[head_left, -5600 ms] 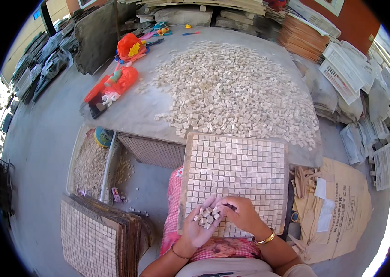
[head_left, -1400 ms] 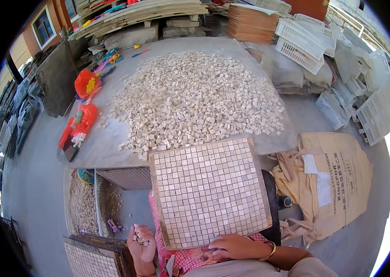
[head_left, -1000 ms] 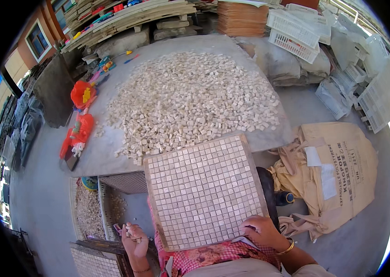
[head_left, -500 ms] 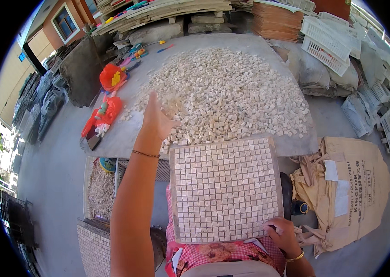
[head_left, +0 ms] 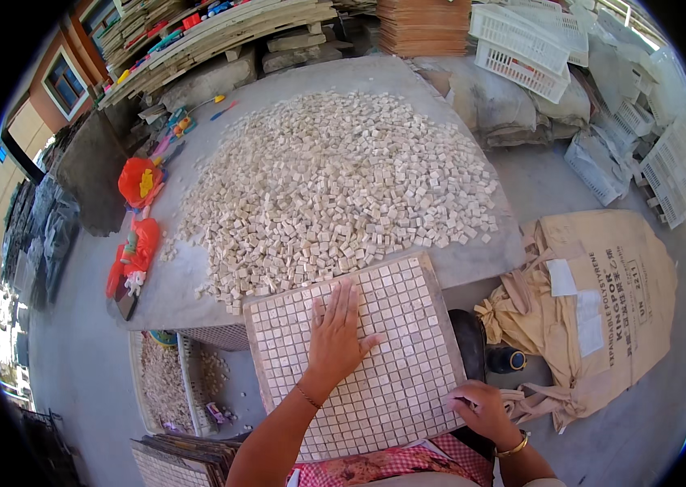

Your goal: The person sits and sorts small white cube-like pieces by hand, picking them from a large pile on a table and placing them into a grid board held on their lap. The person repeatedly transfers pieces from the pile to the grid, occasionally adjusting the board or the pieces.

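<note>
A shallow square tray (head_left: 431, 280) with a wooden rim lies across my lap, tilted slightly, with small pale stone mosaic tiles in rows over its face. My left hand (head_left: 336, 334) rests flat on these tiles, palm down, fingers stretched toward the far rim and thumb apart. At the near right corner, my right hand (head_left: 481, 412) has its fingers curled round the tray's edge; what lies under them is hidden. A wide heap of loose stone tiles (head_left: 343, 183) covers much of the grey stone table (head_left: 176, 302) just beyond the tray.
Red plastic bags (head_left: 142, 239) and small toys lie along the table's left edge. Below left stand a white crate (head_left: 189, 381) of tile pieces and stacked tiled trays (head_left: 168, 467). To the right are a tan sack (head_left: 603, 316) and a dark bottle (head_left: 507, 360); white baskets (head_left: 522, 53) stand behind.
My left hand has come back from the near left side of the heap and now lies on the tiled tray. The tray has turned a little; the right hand stays at its corner.
</note>
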Demonstrator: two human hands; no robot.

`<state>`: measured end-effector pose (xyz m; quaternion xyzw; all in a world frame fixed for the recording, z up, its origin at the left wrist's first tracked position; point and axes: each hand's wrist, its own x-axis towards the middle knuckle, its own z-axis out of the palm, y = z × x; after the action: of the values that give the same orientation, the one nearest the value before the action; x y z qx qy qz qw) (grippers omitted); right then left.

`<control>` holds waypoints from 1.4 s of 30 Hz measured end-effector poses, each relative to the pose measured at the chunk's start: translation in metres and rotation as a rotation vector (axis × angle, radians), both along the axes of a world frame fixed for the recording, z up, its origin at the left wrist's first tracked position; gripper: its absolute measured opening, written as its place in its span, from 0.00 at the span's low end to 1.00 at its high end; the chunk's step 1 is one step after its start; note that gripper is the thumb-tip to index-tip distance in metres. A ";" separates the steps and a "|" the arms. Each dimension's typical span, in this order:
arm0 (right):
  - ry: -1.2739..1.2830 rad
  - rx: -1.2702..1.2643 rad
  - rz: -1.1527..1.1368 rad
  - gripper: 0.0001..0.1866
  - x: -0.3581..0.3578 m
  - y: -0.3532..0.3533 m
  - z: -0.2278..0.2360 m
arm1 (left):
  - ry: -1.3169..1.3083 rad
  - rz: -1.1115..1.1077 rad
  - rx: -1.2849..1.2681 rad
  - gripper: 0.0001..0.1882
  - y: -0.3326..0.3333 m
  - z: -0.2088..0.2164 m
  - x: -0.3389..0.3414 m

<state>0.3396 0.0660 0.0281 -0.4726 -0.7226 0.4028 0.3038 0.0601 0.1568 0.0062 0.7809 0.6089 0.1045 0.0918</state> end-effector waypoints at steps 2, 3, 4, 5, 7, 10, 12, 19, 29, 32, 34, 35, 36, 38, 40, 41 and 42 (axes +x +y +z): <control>0.009 0.011 0.011 0.03 -0.003 0.009 0.001 | -0.014 0.006 -0.004 0.50 0.002 0.003 -0.001; 0.031 0.021 0.008 0.03 -0.005 0.011 0.001 | -0.030 0.004 0.004 0.50 0.001 0.001 -0.001; 0.053 0.031 0.005 0.03 -0.006 0.014 0.002 | -0.047 0.002 0.012 0.50 -0.001 0.000 -0.002; 0.062 0.052 0.003 0.03 -0.006 0.016 0.004 | -0.031 0.063 0.050 0.50 -0.003 0.001 -0.003; 0.064 0.074 -0.013 0.03 -0.004 0.014 0.007 | -0.013 0.176 0.107 0.50 -0.015 0.000 -0.001; 0.021 0.042 -0.022 0.03 0.004 0.012 0.004 | 0.043 0.115 0.005 0.50 -0.027 0.002 0.008; 0.022 0.040 -0.028 0.03 0.003 0.013 0.004 | -0.028 0.070 -0.032 0.51 -0.036 -0.001 0.024; 0.065 0.113 0.012 0.03 -0.022 0.034 0.025 | -0.046 0.092 -0.059 0.52 -0.049 0.000 0.040; -0.146 0.341 0.213 0.11 -0.096 0.115 0.028 | -0.137 0.108 0.005 0.49 -0.057 0.000 0.033; -0.244 0.390 0.238 0.24 -0.111 0.132 0.021 | -0.098 0.185 0.043 0.49 -0.060 0.007 0.020; -0.353 0.445 0.266 0.29 -0.122 0.132 0.020 | -0.050 0.252 0.061 0.47 -0.060 0.004 0.001; -0.407 0.472 0.279 0.32 -0.124 0.132 0.020 | -0.044 0.242 0.055 0.47 -0.058 0.000 -0.002; -0.465 0.470 0.305 0.34 -0.126 0.132 0.012 | -0.036 0.237 0.049 0.46 -0.058 -0.003 -0.006; -0.577 0.463 0.351 0.37 -0.127 0.129 -0.008 | -0.080 0.211 0.046 0.46 -0.057 -0.006 -0.008; -0.588 0.459 0.374 0.37 -0.127 0.129 -0.008 | -0.072 0.217 0.031 0.46 -0.057 -0.007 -0.009; -0.595 0.457 0.384 0.36 -0.127 0.130 -0.007 | -0.069 0.218 0.024 0.46 -0.057 -0.006 -0.009; -0.596 0.469 0.393 0.35 -0.127 0.131 -0.005 | -0.073 0.221 0.026 0.46 -0.058 -0.007 -0.009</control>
<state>0.2126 0.1972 0.0230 -0.3398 -0.9271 0.1234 0.0986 0.0512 0.0988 -0.0005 0.7060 0.6860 0.1502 0.0916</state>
